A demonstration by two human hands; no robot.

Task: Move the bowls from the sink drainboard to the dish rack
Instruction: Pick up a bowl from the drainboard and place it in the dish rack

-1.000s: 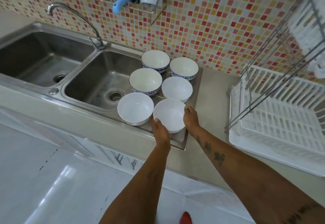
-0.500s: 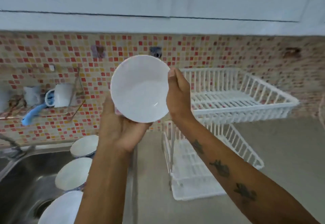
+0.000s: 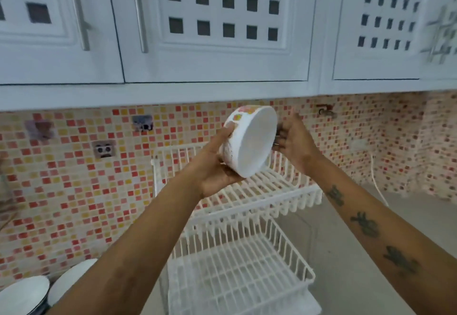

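A white bowl [image 3: 249,141] is held on its side in the air above the upper tier of the white two-tier dish rack [image 3: 259,193]. Its opening faces right, toward my right hand. My left hand [image 3: 215,163] grips its base and outer wall from the left. Just right of the rim, my right hand [image 3: 294,141] has its fingers spread; whether it touches the bowl is unclear. Two more white bowls [image 3: 24,295] show at the bottom left corner. The drainboard under them is out of view.
The rack's lower tier [image 3: 237,280] sits on the grey counter [image 3: 346,240]. A mosaic-tiled wall [image 3: 74,178] runs behind the rack. White wall cabinets [image 3: 210,30] hang close above it.
I lifted the bowl off the drainboard with both hands and carried it right, over the rack. It has since turned from facing me to lying on its side. My view rose.
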